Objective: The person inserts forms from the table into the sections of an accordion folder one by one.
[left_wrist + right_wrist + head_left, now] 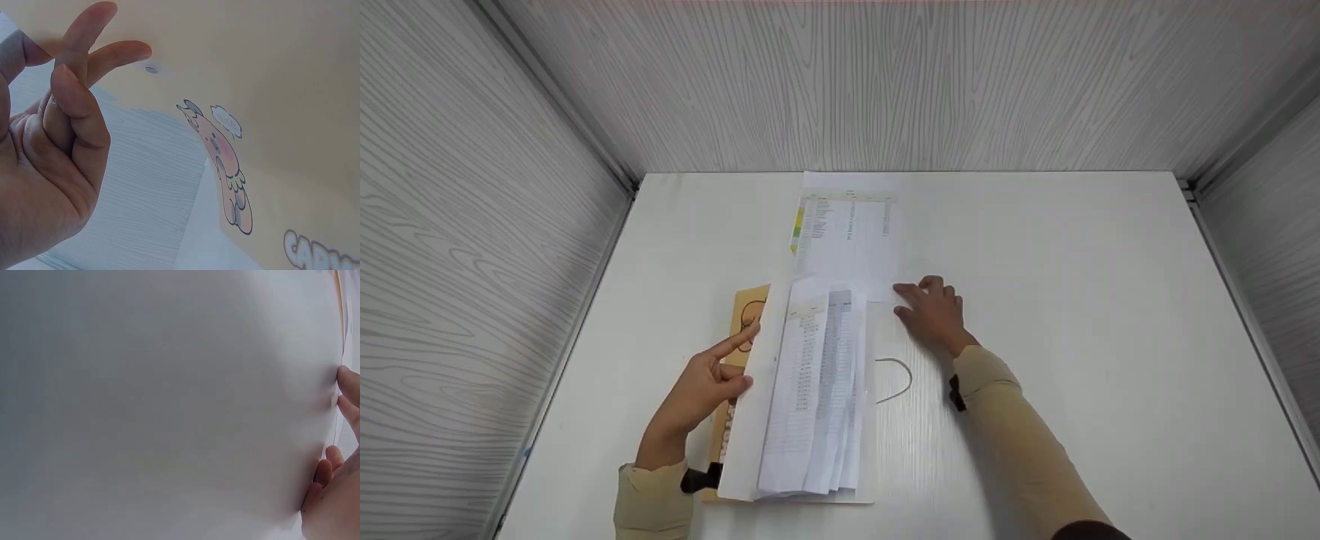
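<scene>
A tan folder [735, 360] with cartoon drawings stands partly spread on the table, a stack of printed sheets [802, 375] inside it. My left hand [701, 386] touches the folder's tan outer face, index finger extended and thumb at the cover's edge. In the left wrist view, the cover [270, 112] shows a small pink cartoon figure and a round metal fastener near the fingertips. Beyond the folder lies a printed table sheet [847, 255]. My right hand [934, 315] rests with its fingertips at that sheet's near right corner, index finger and thumb apart.
A thin cord loop [907, 379] sticks out from the folder's right side. Yellow and green edges [797, 229] peek from beneath the far sheet's left side. The white table [1072, 337] is bounded by wood-grain panels at the back [885, 90], left and right.
</scene>
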### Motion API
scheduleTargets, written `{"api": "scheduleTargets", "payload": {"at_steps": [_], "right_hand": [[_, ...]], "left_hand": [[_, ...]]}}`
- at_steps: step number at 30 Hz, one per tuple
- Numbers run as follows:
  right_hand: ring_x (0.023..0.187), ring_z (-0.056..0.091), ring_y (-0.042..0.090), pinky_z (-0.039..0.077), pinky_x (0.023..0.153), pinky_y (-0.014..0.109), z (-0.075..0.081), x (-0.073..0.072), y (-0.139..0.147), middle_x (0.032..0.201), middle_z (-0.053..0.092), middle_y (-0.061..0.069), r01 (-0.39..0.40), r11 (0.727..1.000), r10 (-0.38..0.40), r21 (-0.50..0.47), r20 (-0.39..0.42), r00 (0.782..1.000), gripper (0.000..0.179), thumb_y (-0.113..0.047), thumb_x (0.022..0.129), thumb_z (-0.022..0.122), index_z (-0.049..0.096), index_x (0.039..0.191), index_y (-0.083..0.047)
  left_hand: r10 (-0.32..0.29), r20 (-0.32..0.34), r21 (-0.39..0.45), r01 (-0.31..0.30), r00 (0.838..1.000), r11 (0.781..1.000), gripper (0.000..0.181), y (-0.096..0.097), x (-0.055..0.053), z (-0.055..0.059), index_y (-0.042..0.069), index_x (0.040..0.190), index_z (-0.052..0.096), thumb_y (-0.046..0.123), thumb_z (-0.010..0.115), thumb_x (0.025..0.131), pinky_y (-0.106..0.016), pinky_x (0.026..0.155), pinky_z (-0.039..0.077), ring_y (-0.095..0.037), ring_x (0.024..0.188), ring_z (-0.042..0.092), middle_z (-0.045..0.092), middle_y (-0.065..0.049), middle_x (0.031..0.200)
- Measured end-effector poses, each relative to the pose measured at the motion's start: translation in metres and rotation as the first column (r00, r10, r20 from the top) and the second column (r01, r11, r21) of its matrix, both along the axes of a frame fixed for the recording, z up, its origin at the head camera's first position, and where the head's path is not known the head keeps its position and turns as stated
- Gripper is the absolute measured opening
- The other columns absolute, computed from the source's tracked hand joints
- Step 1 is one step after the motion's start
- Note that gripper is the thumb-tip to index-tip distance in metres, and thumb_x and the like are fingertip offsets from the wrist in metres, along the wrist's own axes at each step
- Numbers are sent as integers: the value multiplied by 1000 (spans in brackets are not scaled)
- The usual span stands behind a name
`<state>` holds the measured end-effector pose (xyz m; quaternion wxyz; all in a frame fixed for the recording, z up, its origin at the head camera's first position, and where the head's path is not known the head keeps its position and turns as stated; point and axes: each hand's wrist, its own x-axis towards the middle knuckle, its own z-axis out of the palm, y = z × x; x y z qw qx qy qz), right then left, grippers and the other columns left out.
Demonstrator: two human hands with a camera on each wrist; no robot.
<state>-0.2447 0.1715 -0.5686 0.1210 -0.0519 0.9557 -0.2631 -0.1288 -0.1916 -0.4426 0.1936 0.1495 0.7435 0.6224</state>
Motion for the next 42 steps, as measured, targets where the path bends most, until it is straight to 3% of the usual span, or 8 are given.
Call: {"api": "scheduleTargets", "payload": {"at_steps": [5, 13, 19, 23, 32, 37, 42], "right_hand": [[121, 36, 38, 28, 97, 52, -2, 6, 22, 143, 32, 16, -3, 1000, 3, -7, 16, 1000, 46, -43, 98, 51, 47, 142, -32], [121, 38, 41, 31, 94, 56, 5, 17, 50, 142, 34, 19, -44, 999, 44, 13, 15, 999, 45, -39, 97, 53, 50, 140, -28], [121, 39, 44, 32, 96, 61, 6, 25, 73, 140, 35, 23, -6, 1000, 7, -26, 26, 1000, 43, -36, 96, 55, 54, 137, -24], [123, 37, 49, 30, 96, 65, 8, 19, 74, 140, 34, 27, 30, 997, -28, -69, 32, 999, 48, -37, 95, 58, 51, 140, -21], [129, 26, 45, 24, 101, 59, 8, -3, 67, 148, 23, 23, 106, 994, -102, -30, 94, 990, 64, -48, 94, 55, 35, 150, -24], [129, 26, 46, 25, 102, 60, 8, -6, 72, 150, 20, 22, 66, 997, -70, 44, 103, 992, 67, -47, 94, 55, 32, 152, -23], [130, 24, 47, 24, 103, 62, 9, -7, 82, 151, 19, 24, 51, 998, -56, 46, 116, 992, 67, -45, 94, 56, 31, 152, -22]], "left_hand": [[-1, -7, -13, 1, 1000, 1000, 71, -2, -1, 0, 7, 152, 29, -8, 53, 87, -21, 53, 42, -9, 44, 25, 33, 8, 51], [-18, -29, 37, 19, 999, 999, 70, -3, -2, -1, 3, 152, 26, -8, 54, 88, -24, 50, 39, -15, 43, 22, 31, 3, 50], [-23, -22, 33, 23, 999, 999, 70, -4, -1, 0, 3, 152, 25, -7, 54, 88, -24, 51, 39, -15, 43, 21, 30, 2, 49], [-17, -20, 26, 17, 1000, 1000, 71, -4, -2, -1, 4, 152, 26, -7, 53, 88, -26, 51, 39, -19, 43, 21, 30, 3, 49], [-10, -6, 25, 10, 1000, 1000, 70, -1, -2, -3, 2, 152, 27, -9, 53, 87, -22, 52, 40, -16, 44, 24, 33, 7, 51], [-12, 9, 5, 11, 1000, 1000, 70, 0, -3, -1, 5, 152, 27, -7, 54, 88, -20, 53, 40, -13, 44, 26, 33, 8, 51], [-1, 16, -9, 1, 1000, 1000, 70, -2, -2, 1, 6, 152, 28, -7, 54, 88, -19, 53, 40, -13, 45, 25, 33, 8, 51]]}}
